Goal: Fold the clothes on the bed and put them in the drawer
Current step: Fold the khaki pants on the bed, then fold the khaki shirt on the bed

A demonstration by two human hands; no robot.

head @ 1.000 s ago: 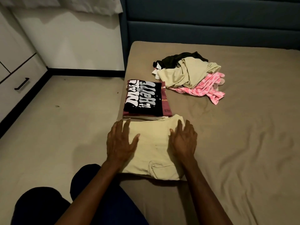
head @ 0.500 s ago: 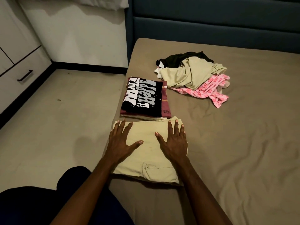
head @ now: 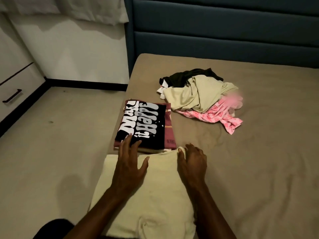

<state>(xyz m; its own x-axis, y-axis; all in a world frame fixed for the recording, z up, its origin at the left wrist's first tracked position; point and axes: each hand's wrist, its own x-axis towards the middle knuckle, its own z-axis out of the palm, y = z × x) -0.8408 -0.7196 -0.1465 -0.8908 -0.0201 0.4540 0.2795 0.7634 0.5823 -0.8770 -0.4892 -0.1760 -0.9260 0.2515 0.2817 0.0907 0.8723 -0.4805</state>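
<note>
Folded stack point(head: 145, 125) done; cream garment point(head: 151, 195) nearly folded. Left hand point(head: 129, 163) fingers spread flat, right hand point(head: 192, 161) pinching its corner. Pile point(head: 198, 95), drawer point(head: 12, 94) remain.

Bare bed sheet point(head: 250, 169) lies open right of the cream garment point(head: 155, 195). Just beyond it the folded stack point(head: 146, 125) blocks the way, with the unfolded clothes heap point(head: 200, 95) farther back, a sheet gap between them.

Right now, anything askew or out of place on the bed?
Only the unfolded heap near the headboard: black, beige and pink garments tangled, the pink one trailing onto the sheet. The folded stack sits square.
</note>
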